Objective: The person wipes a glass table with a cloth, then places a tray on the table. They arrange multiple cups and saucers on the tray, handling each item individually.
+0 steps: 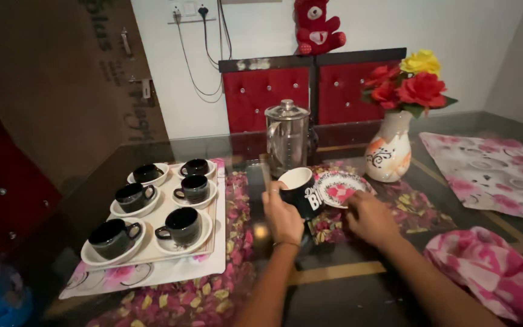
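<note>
My left hand (282, 215) grips a black mug (301, 189) with a white inside and white lettering, held tilted just above the dark glass table (334, 284). My right hand (370, 218) touches the near edge of a small white saucer (339, 186) with a pink flower pattern, which lies right beside the mug. Both forearms reach in from the bottom of the view.
A white tray (213, 257) at left carries several dark cups on white saucers. A clear glass jug with a steel lid (287, 136) stands behind the mug. A painted vase of red and yellow flowers (390, 148) is at right, a pink cloth (491, 272) near right.
</note>
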